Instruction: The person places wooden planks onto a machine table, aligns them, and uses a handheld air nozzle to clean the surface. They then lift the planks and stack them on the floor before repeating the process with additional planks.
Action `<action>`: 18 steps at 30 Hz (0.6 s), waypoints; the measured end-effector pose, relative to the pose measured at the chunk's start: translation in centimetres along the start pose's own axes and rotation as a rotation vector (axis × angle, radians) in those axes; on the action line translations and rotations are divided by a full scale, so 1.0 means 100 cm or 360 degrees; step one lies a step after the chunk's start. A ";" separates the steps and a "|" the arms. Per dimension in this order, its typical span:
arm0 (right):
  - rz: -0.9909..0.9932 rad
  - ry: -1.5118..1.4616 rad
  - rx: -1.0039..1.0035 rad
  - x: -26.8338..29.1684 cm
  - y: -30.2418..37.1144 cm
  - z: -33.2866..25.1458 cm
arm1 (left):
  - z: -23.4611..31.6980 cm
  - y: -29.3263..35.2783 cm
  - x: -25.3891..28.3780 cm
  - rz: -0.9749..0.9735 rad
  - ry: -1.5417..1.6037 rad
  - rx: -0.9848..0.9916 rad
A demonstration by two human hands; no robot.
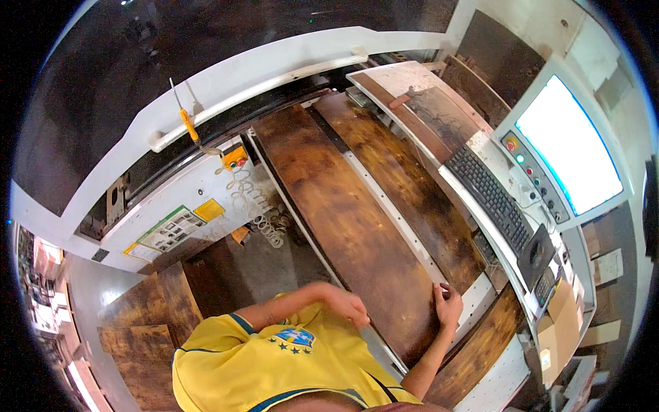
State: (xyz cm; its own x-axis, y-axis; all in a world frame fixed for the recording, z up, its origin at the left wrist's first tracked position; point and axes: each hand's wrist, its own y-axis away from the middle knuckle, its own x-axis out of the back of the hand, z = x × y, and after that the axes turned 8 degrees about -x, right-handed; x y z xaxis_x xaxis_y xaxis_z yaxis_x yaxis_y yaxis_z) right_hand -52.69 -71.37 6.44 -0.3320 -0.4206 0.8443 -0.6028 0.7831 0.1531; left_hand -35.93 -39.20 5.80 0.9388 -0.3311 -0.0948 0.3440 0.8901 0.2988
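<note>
A long brown-stained wooden panel (336, 199) lies lengthwise on the machine bed in front of me. My left hand (349, 307) is closed at its left edge, near the close end. The fingers curl in, and what they hold, if anything, is hidden. At the panel's right edge is my right hand (447, 305), thumb and fingers pinched together. A small pale bit shows at the fingertips, too small to name. To the right, a second mottled brown panel (405, 178) lies roughly parallel, beyond a pale perforated strip (388, 206).
A control console with a bright screen (570, 144), a keyboard (489, 196) and a black mouse pad (537, 254) stands right. Left are a yellow button box (235, 158), a coiled hose (264, 220) and a yellow-handled tool (187, 123). More brown boards (147, 302) lie lower left.
</note>
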 end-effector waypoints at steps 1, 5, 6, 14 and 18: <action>0.0015 -0.0010 -0.0017 -0.002 -0.001 0.001 | 0.010 0.024 0.013 0.0196 0.0000 -0.0105; 0.0055 -0.0005 -0.0025 -0.003 0.006 -0.002 | 0.016 0.141 0.084 0.1405 -0.0815 -0.0141; 0.0048 -0.0041 -0.0035 -0.003 0.008 -0.005 | 0.008 0.175 0.106 0.1817 -0.0752 0.0122; 0.0016 -0.0028 -0.0043 -0.001 0.009 -0.017 | 0.057 0.406 0.175 0.3943 -0.2585 0.1506; 0.0023 -0.0017 -0.0042 -0.002 0.007 -0.016 | 0.027 0.442 0.203 0.3814 -0.2053 0.1635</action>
State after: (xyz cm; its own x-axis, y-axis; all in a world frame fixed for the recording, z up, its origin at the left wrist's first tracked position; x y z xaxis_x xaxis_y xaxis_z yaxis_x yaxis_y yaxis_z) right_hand -51.91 -70.04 7.19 -0.3484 -0.4142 0.8409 -0.5788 0.8007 0.1546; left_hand -1.73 -7.45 19.60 -0.7333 -0.0771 0.6755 -0.6604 -0.1554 -0.7347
